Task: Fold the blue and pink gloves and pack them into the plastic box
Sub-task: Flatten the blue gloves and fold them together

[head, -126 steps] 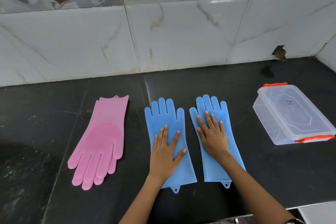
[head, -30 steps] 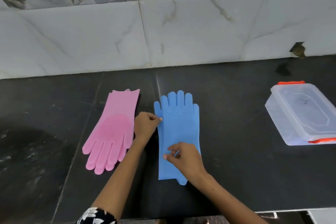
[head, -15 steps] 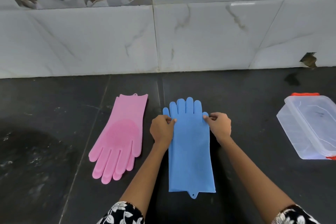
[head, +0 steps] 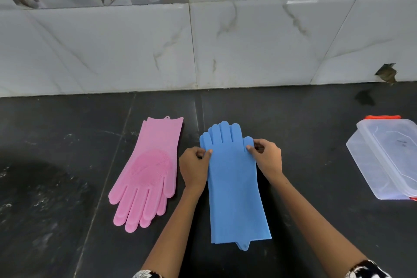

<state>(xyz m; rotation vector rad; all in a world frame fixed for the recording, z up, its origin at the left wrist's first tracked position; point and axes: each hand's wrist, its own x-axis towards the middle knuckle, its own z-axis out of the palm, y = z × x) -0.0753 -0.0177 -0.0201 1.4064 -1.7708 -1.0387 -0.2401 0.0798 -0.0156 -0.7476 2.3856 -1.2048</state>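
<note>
Centre of frame: stacked blue gloves (head: 234, 187) lie flat on the dark counter (head: 304, 165), fingertips toward the wall. Left hand (head: 195, 170) and right hand (head: 267, 158) each hold a pinching grip on opposite glove edges. Pink gloves (head: 150, 171) lie left; lidded plastic box (head: 385, 158) at right edge.

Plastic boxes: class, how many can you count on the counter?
1: the lidded plastic box sits at the counter's right edge, partly cut off by the frame; others could lie outside the view.
</note>
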